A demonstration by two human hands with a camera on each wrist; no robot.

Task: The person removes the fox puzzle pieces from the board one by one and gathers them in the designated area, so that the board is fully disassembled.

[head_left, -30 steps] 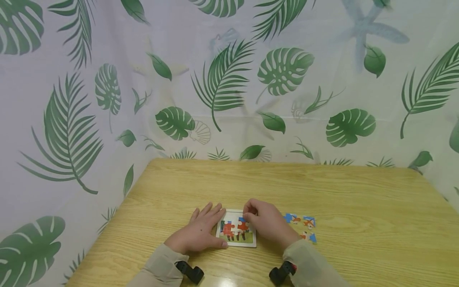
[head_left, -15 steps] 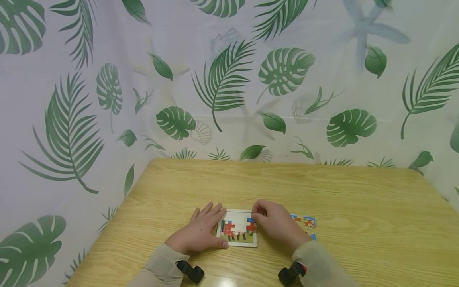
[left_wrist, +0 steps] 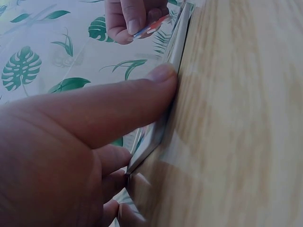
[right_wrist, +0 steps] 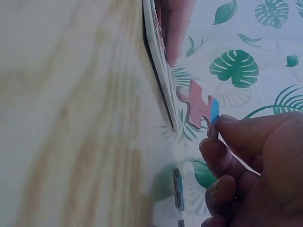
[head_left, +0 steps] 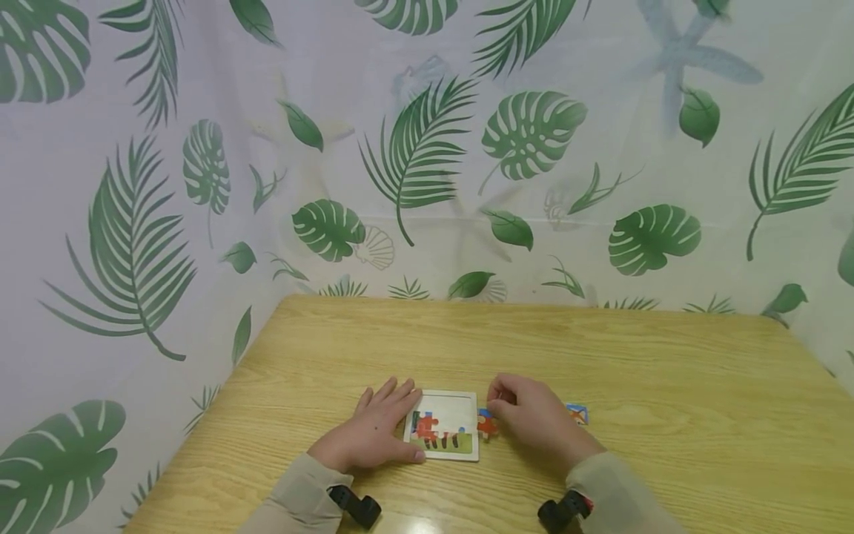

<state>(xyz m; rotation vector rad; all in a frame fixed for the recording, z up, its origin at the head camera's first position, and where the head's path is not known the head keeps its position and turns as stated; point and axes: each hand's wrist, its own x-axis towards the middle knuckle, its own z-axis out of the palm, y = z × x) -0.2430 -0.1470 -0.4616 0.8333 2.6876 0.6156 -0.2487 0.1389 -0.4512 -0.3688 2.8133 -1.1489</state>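
My left hand rests with fingers spread on the left side of a white-framed jigsaw tray. Its thumb presses on the tray's near edge in the left wrist view. Inside the tray, joined red pieces sit at the left above a green strip with dark stripes. Just past the tray's right edge, my right hand pinches a red and blue puzzle piece between thumb and forefinger. In the right wrist view this puzzle piece is raised above the table, held by its blue corner.
A loose fox-patterned puzzle piece lies right of the right hand, which hides other table area. In the right wrist view, thin loose pieces show edge-on. The wooden table meets a leaf-printed cloth at its far edge.
My right hand has moved right with the puzzle piece, from over the tray to beyond its right edge, baring the tray's middle. My left hand stays in place.
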